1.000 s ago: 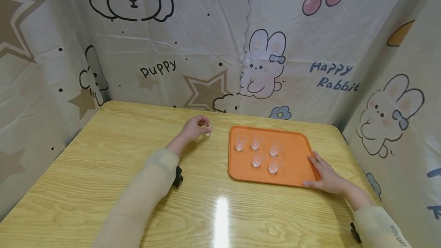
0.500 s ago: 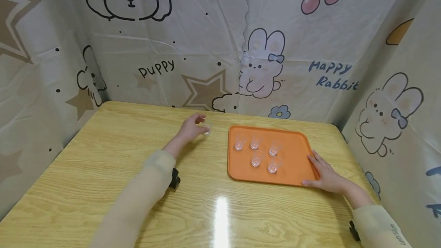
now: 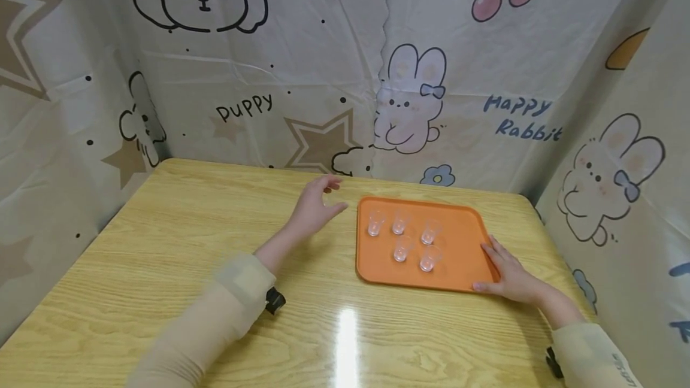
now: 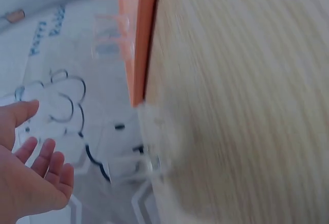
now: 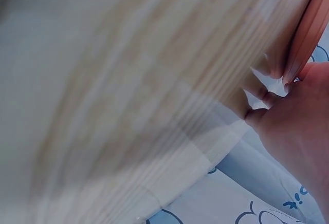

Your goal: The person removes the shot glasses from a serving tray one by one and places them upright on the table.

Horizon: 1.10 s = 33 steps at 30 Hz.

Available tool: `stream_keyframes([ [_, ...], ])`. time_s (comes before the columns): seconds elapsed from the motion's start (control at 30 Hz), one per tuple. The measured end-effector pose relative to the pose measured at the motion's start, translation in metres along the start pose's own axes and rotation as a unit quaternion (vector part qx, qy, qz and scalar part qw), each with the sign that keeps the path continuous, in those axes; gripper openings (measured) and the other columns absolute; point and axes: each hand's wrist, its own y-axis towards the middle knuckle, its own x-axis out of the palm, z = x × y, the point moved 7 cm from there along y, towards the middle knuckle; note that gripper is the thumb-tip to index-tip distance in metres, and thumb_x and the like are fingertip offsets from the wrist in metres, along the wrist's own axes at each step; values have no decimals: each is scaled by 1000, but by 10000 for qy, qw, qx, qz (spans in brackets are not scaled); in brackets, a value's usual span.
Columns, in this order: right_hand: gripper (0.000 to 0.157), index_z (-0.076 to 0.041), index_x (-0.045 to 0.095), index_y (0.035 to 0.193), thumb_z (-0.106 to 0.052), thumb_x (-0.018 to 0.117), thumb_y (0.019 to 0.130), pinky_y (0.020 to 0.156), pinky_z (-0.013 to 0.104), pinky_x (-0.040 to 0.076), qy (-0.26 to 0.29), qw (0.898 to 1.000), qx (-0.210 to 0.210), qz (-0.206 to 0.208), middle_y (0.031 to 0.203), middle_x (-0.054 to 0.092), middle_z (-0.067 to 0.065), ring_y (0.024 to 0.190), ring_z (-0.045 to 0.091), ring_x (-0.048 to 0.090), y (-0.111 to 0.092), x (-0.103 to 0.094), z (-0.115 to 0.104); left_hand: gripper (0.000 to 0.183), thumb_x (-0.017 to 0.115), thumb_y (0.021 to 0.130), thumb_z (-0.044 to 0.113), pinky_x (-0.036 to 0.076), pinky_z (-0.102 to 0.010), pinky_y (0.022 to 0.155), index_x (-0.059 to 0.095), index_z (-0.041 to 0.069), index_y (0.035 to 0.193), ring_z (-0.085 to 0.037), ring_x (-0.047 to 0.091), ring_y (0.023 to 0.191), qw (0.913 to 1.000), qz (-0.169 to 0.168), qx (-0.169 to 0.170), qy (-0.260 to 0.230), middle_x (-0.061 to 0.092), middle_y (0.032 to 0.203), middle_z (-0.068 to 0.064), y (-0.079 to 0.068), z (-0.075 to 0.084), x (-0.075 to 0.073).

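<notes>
From where I stand, five clear cups [image 3: 400, 250] are upright in the left and middle part of an orange tray [image 3: 460, 259], three behind and two in front, all on the wooden table [image 3: 188, 244]. The left hand [image 3: 312, 214] hovers just beside the tray's left edge, holding nothing, its thumb well parted from its fingers. The left wrist view catches a blurred, see-through lone cup [image 4: 131, 167] on the table near the tray; from the head view I can't make it out. The right hand [image 3: 509, 277] rests at the tray's near right corner, thumb on the front edge and extended fingers along the side, apparently steadying it.

The cups look very light, thin-walled and smooth, so they would likely slip or topple at a careless nudge; whether glass or plastic, I can't tell. A gentle thumb-and-finger pinch around the wall seems best. The tray looks stiff and light, best held by its raised rim.
</notes>
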Motion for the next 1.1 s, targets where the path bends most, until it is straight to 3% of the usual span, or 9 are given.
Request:
stream_keyframes([
  [0.17,97,4,16,139,-42,69,73,91,67,14,-16,10000,27,-1,146,-1,24,128,50,6,0,0,0,54,72,74,27,38,-35,90,49,14,121,-17,46,104,9993,-327,41,-148,54,114,0,-4,7,25],
  [0.5,95,3,19,139,-44,68,73,91,67,16,-130,9998,121,125,146,2,24,127,50,9,2,-3,-1,60,73,74,22,39,-43,92,45,10,125,-30,46,109,9908,-973,-296,-889,54,117,-7,-1,-6,69],
  [0.7,95,3,19,139,-45,68,73,90,67,17,-138,9997,144,155,146,2,23,127,50,10,0,-3,0,59,73,74,21,39,-38,92,45,6,124,-28,49,104,9876,-1142,-497,-951,57,109,-9,4,-13,85],
  [0.87,95,3,20,139,-46,68,72,91,67,17,-197,9995,122,192,146,3,23,127,50,10,1,-1,0,57,72,74,23,41,-33,85,46,9,123,-23,51,100,9852,-1264,-808,-831,58,105,-7,4,-17,93],
  [1.1,96,3,21,138,-47,68,72,91,67,18,-226,9994,100,252,146,4,23,127,49,11,1,0,1,48,71,75,19,45,-28,76,49,8,117,-22,56,92,9879,-1258,-671,-616,58,98,-6,6,-13,96],
])
